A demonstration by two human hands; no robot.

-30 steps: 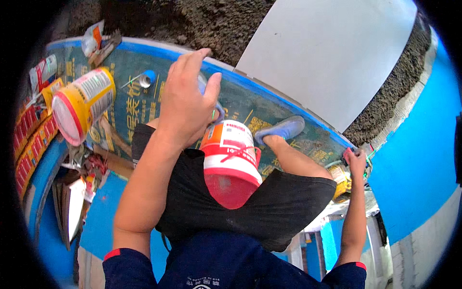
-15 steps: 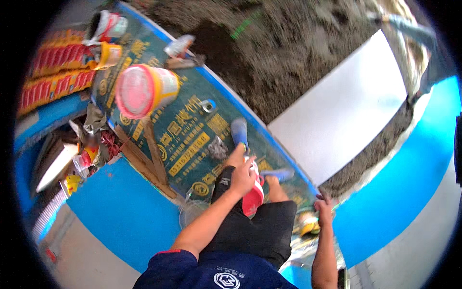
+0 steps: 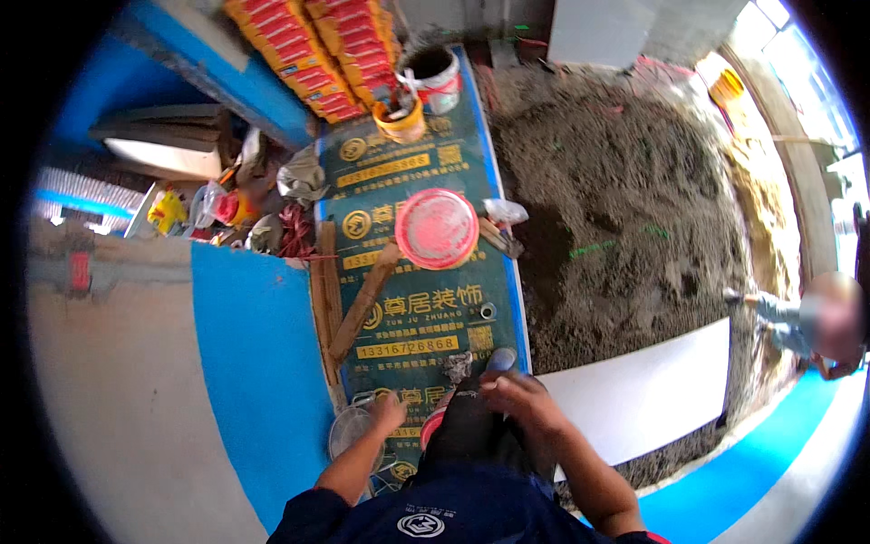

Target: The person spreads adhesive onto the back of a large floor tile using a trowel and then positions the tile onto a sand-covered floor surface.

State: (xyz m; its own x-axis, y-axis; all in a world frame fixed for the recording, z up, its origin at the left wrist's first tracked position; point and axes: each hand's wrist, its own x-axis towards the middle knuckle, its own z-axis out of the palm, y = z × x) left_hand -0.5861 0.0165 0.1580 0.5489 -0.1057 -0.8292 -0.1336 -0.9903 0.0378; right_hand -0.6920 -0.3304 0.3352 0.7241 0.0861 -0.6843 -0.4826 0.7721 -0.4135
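My left hand (image 3: 390, 413) is low over the green printed floor sheet, beside a round greyish see-through bucket (image 3: 348, 433). Its fingers are blurred, so its grip does not show. Above my dark-clad knee is my right hand (image 3: 521, 399), with fingers curled together; anything inside them is hidden. Between my left hand and my leg, a red and white object (image 3: 434, 427) shows only in part. Ahead on the sheet stands a pinkish-red lidded bucket (image 3: 438, 228). Near my shoe lie a crumpled grey scrap (image 3: 459, 366) and a small roll-like ring (image 3: 488, 311).
Wooden strips (image 3: 364, 308) lie along the sheet's left side. Rough grey mortar (image 3: 625, 199) spreads to the right, with a large white tile (image 3: 643, 385) on it. Yellow and white buckets (image 3: 399, 122) stand by stacked orange-red bags (image 3: 299, 59). Another person (image 3: 829, 317) is at far right.
The view has turned, and the tile now appears lower. My left hand has left the red and white object. My right hand has moved from near the tile's corner to above my knee.
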